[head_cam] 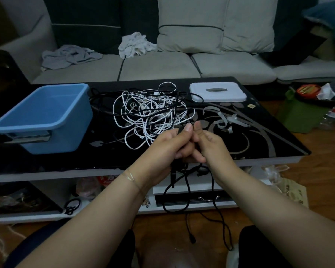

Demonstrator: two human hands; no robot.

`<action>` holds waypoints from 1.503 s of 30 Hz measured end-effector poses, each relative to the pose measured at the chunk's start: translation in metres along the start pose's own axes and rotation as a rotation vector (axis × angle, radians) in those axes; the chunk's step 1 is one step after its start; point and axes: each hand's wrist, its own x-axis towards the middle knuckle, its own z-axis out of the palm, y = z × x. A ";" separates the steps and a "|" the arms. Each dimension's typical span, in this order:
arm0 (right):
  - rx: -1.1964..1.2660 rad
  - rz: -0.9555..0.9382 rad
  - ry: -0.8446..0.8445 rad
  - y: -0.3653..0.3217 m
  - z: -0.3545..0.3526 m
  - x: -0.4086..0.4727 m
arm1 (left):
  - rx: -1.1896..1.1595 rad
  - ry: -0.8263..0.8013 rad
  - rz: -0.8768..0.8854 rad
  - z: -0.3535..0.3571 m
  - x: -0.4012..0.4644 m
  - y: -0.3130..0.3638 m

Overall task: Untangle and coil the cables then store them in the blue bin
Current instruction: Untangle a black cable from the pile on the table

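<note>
- Blue bin (46, 115): smooth moulded plastic, faint sheen.
- Table top (259, 144): glossy black, glass-like, with a pale matt leaf pattern.
- White cables (135, 113): smooth plastic sheath.
- Black cable (186, 192): matt, looks braided.
- White lid (218, 91): matt plastic.
- Sofa (162, 66): matt woven cloth.
- Floor (317, 171): wood, slight sheen.
</note>
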 end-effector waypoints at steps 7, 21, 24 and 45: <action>-0.417 -0.017 -0.074 0.015 0.009 0.006 | -0.096 0.112 0.081 -0.002 0.002 0.008; -0.610 -0.090 -0.465 0.013 0.011 -0.013 | 0.074 0.491 0.226 -0.022 0.010 0.008; -0.799 -0.179 -0.461 0.014 0.007 -0.008 | 0.143 0.471 0.218 -0.022 0.012 0.002; -0.894 -0.292 -0.252 -0.022 -0.035 0.003 | 0.683 0.004 -0.138 -0.018 0.001 0.005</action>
